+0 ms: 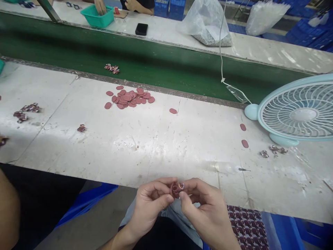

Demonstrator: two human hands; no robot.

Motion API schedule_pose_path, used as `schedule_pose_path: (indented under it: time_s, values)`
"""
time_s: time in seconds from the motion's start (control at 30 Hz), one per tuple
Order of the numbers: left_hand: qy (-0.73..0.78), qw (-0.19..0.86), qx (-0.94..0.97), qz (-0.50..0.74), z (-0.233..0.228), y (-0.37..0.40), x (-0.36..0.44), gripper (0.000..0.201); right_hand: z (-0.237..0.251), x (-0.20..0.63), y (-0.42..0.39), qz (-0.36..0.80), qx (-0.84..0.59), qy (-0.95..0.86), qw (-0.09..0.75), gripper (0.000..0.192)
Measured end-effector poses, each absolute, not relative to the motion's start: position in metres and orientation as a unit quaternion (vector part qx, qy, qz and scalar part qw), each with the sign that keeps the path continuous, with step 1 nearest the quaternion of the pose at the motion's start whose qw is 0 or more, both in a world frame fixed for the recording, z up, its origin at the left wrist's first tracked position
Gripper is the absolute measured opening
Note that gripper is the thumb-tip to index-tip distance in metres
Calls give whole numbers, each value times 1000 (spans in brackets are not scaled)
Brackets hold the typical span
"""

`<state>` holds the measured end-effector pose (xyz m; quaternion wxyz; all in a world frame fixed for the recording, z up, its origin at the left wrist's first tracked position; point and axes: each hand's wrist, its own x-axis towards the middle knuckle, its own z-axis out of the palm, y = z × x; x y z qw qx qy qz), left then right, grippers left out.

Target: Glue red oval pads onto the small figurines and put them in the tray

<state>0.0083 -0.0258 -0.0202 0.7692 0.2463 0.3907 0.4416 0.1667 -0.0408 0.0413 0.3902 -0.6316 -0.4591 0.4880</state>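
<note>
At the table's near edge, my left hand (153, 199) pinches a reddish-brown oval disc (172, 189) between thumb and fingers, its edge turned toward me. My right hand (205, 205) is closed on a small dark-red and white moulded piece (179, 188), which sits against the disc. Fingertips cover part of both, so whether they are joined I cannot tell. Further back on the table lies a heap of similar oval discs (127, 98), with a single disc (173, 111) to its right. One small moulded figure (82, 128) rests left of centre.
A light-blue fan (303, 114) stands at the right, near two discs (244, 135) and small figures (278, 150). A clear bottle with a needle tip (226, 167) lies before me. Behind runs a green belt (166, 66). A person's hand (100, 7) reaches into a teal basket (97, 19).
</note>
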Motion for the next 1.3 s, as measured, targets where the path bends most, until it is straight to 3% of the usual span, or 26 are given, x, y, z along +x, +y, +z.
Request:
schedule_pose_path:
  time_s: [0.17,0.6,1.3]
  values:
    - [417,739,270,454,-19,-28,9,8,46,170,-39,494,-644,-461,360,7]
    - [404,756,235,458,-25,-37,16,6,45,173,-41,447,-634,-505,378,12]
    - [423,740,275,445,-22,-39,20,6,35,169,-51,490,-606,-412,472,11]
